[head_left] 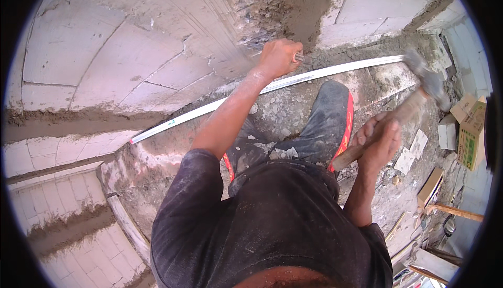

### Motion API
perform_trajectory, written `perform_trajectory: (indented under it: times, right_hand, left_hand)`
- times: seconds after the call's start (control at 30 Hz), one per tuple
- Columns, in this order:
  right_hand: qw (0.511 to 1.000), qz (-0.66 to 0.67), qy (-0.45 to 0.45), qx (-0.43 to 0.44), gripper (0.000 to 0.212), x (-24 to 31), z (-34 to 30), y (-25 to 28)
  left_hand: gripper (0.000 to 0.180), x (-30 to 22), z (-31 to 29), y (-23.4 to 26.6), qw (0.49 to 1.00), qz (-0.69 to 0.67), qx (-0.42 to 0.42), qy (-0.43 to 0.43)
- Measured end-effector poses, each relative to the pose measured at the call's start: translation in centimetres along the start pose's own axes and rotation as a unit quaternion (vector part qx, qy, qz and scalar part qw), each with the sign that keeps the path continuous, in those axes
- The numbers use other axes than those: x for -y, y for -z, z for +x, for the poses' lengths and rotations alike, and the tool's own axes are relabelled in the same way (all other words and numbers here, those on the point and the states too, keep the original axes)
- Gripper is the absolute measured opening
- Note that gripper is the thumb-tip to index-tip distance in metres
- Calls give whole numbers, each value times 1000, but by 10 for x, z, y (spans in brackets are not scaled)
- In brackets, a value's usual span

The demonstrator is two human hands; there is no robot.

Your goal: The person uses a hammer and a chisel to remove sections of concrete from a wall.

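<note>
Left hand [279, 57], far, curls its fingers round a metal rod [299, 57]; right hand [378, 140], nearer, grips a hammer [407, 107], head blurred, far right.

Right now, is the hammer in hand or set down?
In hand: the right hand grips the hammer by its handle; the head looks blurred.

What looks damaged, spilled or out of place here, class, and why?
The wall patch beyond the left hand looks odd: ragged and brown beside smooth, pale blocks. Grey rubble litters the ground by the trouser legs; its loose, uneven pieces look spilled.
</note>
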State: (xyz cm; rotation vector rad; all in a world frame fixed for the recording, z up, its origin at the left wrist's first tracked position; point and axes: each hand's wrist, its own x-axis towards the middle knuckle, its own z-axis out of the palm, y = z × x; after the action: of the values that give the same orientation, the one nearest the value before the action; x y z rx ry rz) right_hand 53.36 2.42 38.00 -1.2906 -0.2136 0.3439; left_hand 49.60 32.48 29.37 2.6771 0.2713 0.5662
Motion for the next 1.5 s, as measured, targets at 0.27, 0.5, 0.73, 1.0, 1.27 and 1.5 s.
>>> perform_trajectory:
  times: [0.27, 0.5, 0.73, 1.0, 1.27, 1.5]
  right_hand:
    - [955, -51, 286, -65, 28, -66, 12, -20]
    - [976, -157, -109, 103, 31, -38, 6, -32]
    - [970, 147, 78, -175, 34, -43, 10, -74]
    - [998, -22, 0, 64, 34, -26, 8, -42]
    - [966, -133, -141, 173, 28, -61, 15, -48]
    - [997, -14, 67, -43, 28, -88, 16, -50]
  left_hand:
    - [20, 3, 18, -1, 998, -12, -64, -11]
    - [19, 11, 11, -3, 998, 17, -56, 1]
    - [20, 7, 15, 0, 999, 3, -31, 15]
    - [22, 19, 2, -6, 998, 13, -69, -2]
    - [22, 21, 3, -7, 999, 24, -33, 0]
    - [24, 12, 18, -7, 999, -8, -43, 17]
